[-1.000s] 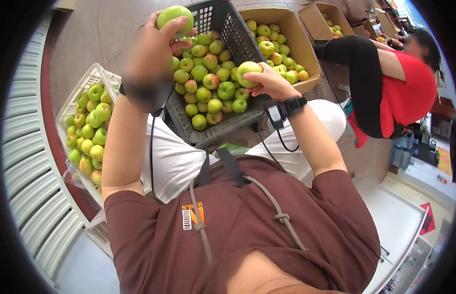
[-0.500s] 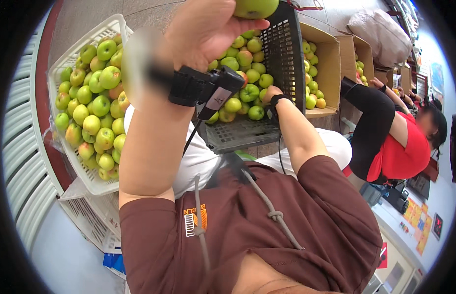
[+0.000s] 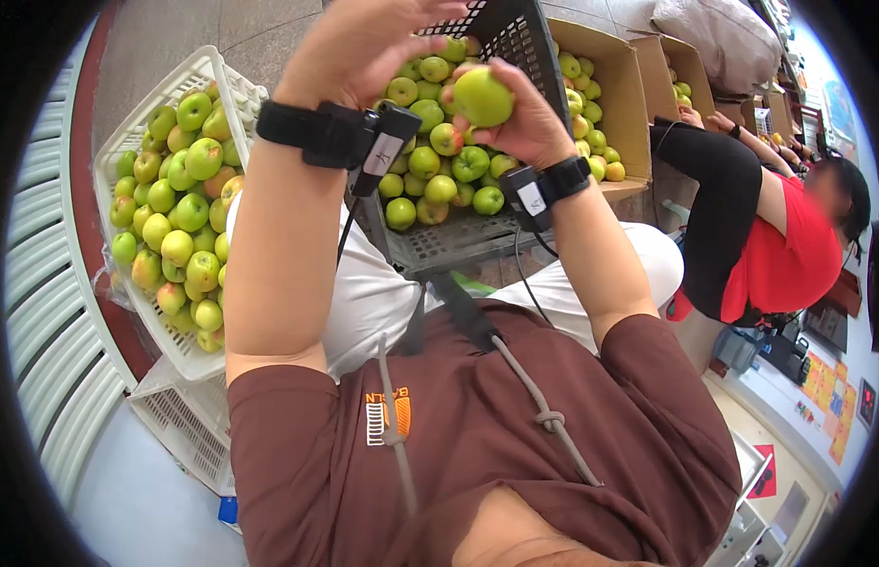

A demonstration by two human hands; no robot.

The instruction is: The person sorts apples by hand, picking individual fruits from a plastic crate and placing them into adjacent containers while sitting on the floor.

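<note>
My left hand [image 3: 373,47] is raised over the back left of the black plastic crate [image 3: 543,76], its fingers apart and nothing visible in it. My right hand [image 3: 529,123] grips a green apple [image 3: 484,96] above the crate, just below and right of the left. Many green and blushed apples [image 3: 425,161] lie in the crate. Both wrists carry black straps with small cabled devices. At the left, a white crate [image 3: 113,189] is heaped with similar apples [image 3: 175,248].
Cardboard boxes [image 3: 623,80] of apples stand right of the black crate, near a pale sack [image 3: 718,38]. A person in red [image 3: 789,255] crouches at the right, others beyond. A slatted white surface [image 3: 52,283] curves along the far left; an empty-looking white crate [image 3: 175,425] sits lower left.
My left hand held an apple high over the crate and now shows none. My right hand dipped into the crate half a second ago and is now higher, holding an apple.
</note>
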